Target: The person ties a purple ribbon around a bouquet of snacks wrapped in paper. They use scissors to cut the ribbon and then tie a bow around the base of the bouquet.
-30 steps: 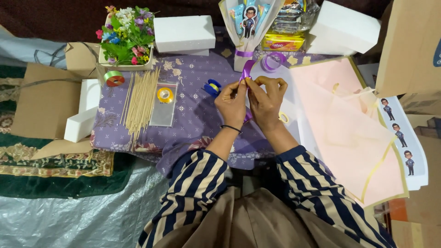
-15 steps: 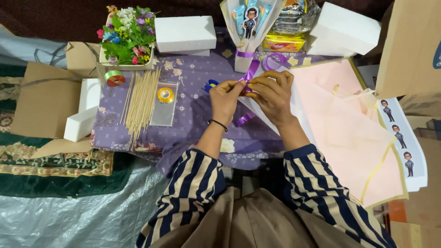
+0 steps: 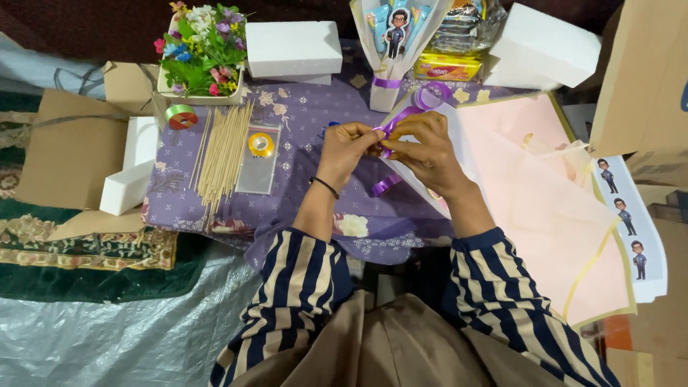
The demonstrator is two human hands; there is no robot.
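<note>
**Purple ribbon pinched between two hands over a craft table**

Purple patterned cloth covers the low table, which fills the middle of the scene. On its right side lie large pale pink paper sheets with gold edges, reaching off the table's near right corner. Two white foam blocks stand at the far edge, one far left of centre and one far right. A small box of mixed artificial flowers sits at the far left corner. Just near of it lies a spread bundle of thin wooden skewers, with a clear flat packet holding a yellow tape roll right beside them.

Above the table's centre, the left hand and right hand meet fingertip to fingertip, both pinching a glossy purple ribbon. The ribbon runs far and right from the fingers toward its spool, and a curled end hangs below the hands, just over the pink paper's left edge.
</note>
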